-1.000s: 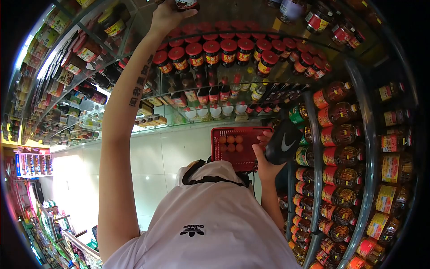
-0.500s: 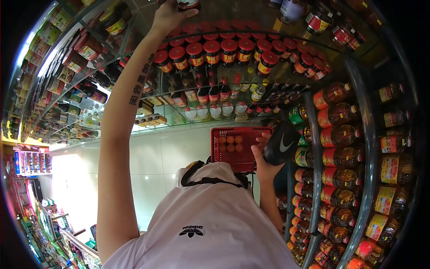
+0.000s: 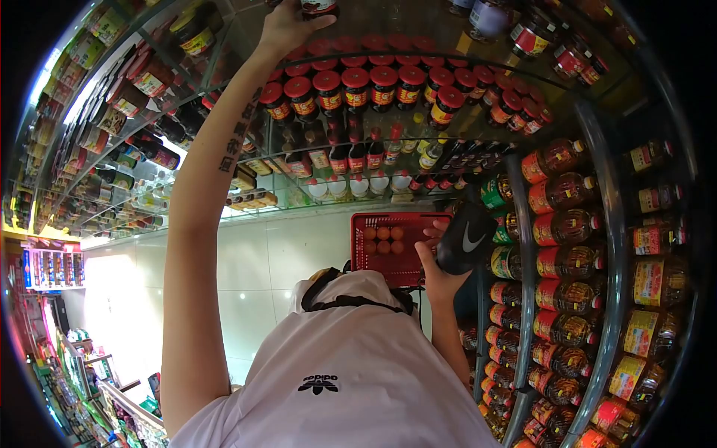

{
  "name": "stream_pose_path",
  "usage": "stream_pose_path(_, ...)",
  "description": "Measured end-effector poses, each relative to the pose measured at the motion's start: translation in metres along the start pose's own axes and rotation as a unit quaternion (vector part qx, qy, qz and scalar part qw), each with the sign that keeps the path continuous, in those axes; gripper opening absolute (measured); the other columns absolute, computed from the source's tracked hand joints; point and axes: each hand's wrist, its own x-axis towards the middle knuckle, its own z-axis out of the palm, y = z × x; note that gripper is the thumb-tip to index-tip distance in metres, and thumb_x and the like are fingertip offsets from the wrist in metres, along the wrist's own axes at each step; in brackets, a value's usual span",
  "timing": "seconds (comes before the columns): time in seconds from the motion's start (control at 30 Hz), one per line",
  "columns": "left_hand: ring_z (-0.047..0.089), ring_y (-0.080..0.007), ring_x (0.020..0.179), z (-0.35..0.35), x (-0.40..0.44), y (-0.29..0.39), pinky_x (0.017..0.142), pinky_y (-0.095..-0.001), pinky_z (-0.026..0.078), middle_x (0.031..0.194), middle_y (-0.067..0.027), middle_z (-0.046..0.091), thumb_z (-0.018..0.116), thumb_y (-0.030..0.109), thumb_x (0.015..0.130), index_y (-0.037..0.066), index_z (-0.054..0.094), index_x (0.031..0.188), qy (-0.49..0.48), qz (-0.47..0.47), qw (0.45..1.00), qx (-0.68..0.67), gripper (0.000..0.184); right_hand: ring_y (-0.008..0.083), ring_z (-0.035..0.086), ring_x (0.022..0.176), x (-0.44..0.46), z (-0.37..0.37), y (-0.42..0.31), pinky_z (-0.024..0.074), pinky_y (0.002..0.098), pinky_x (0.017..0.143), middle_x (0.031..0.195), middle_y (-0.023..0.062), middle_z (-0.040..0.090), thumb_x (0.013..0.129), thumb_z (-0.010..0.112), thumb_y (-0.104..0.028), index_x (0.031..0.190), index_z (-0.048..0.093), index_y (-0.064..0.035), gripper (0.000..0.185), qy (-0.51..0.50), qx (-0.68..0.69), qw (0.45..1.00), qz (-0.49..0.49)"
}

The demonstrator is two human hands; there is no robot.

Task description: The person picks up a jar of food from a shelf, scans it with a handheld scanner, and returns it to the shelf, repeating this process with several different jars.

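Note:
My left hand (image 3: 286,31) is raised to the top edge of the view. It is closed around a dark jar (image 3: 320,7) with a pale label, its thumb stretched under the jar. The other fingers are partly cut off by the frame. Lower right, my right hand (image 3: 439,263) is beside the rim of a red plastic basket (image 3: 388,282), with thumb and visible fingers apart. A black item with a white swoosh (image 3: 464,239) covers the back of this hand and hides part of it. Several round orange-brown things (image 3: 384,246), which look like eggs, lie in the basket.
Glass shelves ahead carry rows of red-lidded jars (image 3: 355,88) and sauce bottles (image 3: 357,154). More jars (image 3: 149,77) stand on shelves to the left. Large oil bottles (image 3: 571,261) fill racks with metal rails on my right. Pale floor tiles (image 3: 258,257) lie below.
My left hand with the jar has shifted slightly right and down. My right hand has moved a little to the left. The basket has barely moved.

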Motion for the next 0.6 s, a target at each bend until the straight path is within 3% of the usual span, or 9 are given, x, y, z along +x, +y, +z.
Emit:
stream_pose_path(0.3, 0.059, -0.0250, 0.116, 0.001, -0.001, 0.015, 0.097, -0.0385, 0.048, 0.129, -0.0116, 0.060, 0.082, 0.026, 0.081, 0.000, 0.049, 0.133, 0.003, -0.069, 0.994, 0.082, 0.067, 0.0158, 0.064, 0.099, 0.004, -0.001, 0.008, 0.0544, 0.0277, 0.081, 0.118, 0.0109, 0.062, 0.076, 0.076, 0.011, 0.126, 0.051, -0.0014, 0.057, 0.022, 0.020, 1.000, -0.010)
stream_pose_path(0.37, 0.058, -0.0244, 0.113, 0.003, -0.001, 0.009, 0.092, -0.0388, 0.049, 0.126, -0.0125, 0.060, 0.083, 0.024, 0.080, 0.000, 0.049, 0.132, -0.001, 0.062, 0.998, 0.004, 0.067, 0.0160, 0.065, 0.097, 0.005, -0.009, 0.015, 0.0541, 0.0287, 0.081, 0.114, 0.0097, 0.064, 0.077, 0.077, 0.008, 0.123, 0.053, -0.0010, 0.053, 0.050, 0.021, 0.998, 0.019)
stream_pose_path(0.4, 0.059, -0.0233, 0.109, 0.004, -0.006, 0.000, 0.088, -0.0381, 0.050, 0.122, -0.0141, 0.061, 0.083, 0.023, 0.079, -0.001, 0.049, 0.131, 0.074, 0.111, 0.989, 0.070, 0.066, 0.0162, 0.065, 0.095, 0.004, -0.018, 0.020, 0.0539, 0.0298, 0.082, 0.110, 0.0084, 0.066, 0.077, 0.078, 0.005, 0.121, 0.055, -0.0006, 0.049, 0.075, 0.019, 0.996, 0.045)
stream_pose_path(0.43, 0.062, -0.0232, 0.105, 0.011, -0.024, 0.039, 0.086, -0.0363, 0.052, 0.117, -0.0161, 0.063, 0.084, 0.023, 0.079, -0.003, 0.050, 0.128, 0.189, 0.111, 0.955, 0.199, 0.066, 0.0162, 0.065, 0.095, 0.004, -0.031, 0.022, 0.0539, 0.0298, 0.082, 0.110, 0.0084, 0.066, 0.077, 0.078, 0.005, 0.121, 0.055, -0.0006, 0.049, 0.097, 0.012, 0.993, 0.059)
stream_pose_path(0.47, 0.061, -0.0231, 0.107, -0.004, -0.024, 0.002, 0.091, -0.0360, 0.050, 0.118, -0.0168, 0.062, 0.087, 0.035, 0.073, -0.007, 0.055, 0.119, 0.212, 0.151, 0.930, 0.258, 0.069, 0.0145, 0.065, 0.088, 0.006, -0.045, 0.023, 0.0532, 0.0283, 0.078, 0.101, 0.0079, 0.067, 0.076, 0.080, 0.001, 0.117, 0.056, 0.0005, 0.048, 0.079, -0.085, 0.992, 0.055)
stream_pose_path(0.5, 0.060, -0.0236, 0.097, 0.005, -0.049, 0.013, 0.081, -0.0346, 0.050, 0.109, -0.0160, 0.062, 0.089, 0.027, 0.071, -0.005, 0.056, 0.112, 0.315, 0.228, 0.850, 0.355, 0.062, 0.0127, 0.065, 0.081, 0.007, -0.059, 0.026, 0.0525, 0.0269, 0.073, 0.091, 0.0074, 0.067, 0.075, 0.082, -0.003, 0.114, 0.057, 0.0016, 0.047, 0.058, -0.181, 0.980, 0.055)
stream_pose_path(0.57, 0.057, -0.0227, 0.089, 0.036, -0.101, 0.018, 0.075, -0.0365, 0.046, 0.099, -0.0135, 0.060, 0.086, 0.017, 0.075, -0.001, 0.056, 0.102, 0.373, 0.332, 0.821, 0.278, 0.044, 0.0173, 0.068, 0.081, 0.003, -0.083, 0.033, 0.0534, 0.0307, 0.074, 0.091, 0.0102, 0.069, 0.075, 0.082, -0.010, 0.116, 0.056, 0.0018, 0.049, 0.048, -0.258, 0.962, 0.073)
stream_pose_path(0.6, 0.056, -0.0242, 0.091, 0.062, -0.133, 0.013, 0.079, -0.0375, 0.045, 0.099, -0.0128, 0.060, 0.084, 0.011, 0.074, 0.001, 0.056, 0.100, 0.303, 0.328, 0.873, 0.195, 0.040, 0.0219, 0.070, 0.081, -0.001, -0.095, 0.036, 0.0542, 0.0344, 0.074, 0.091, 0.0129, 0.070, 0.076, 0.083, -0.017, 0.117, 0.056, 0.0020, 0.052, 0.012, -0.327, 0.942, 0.069)
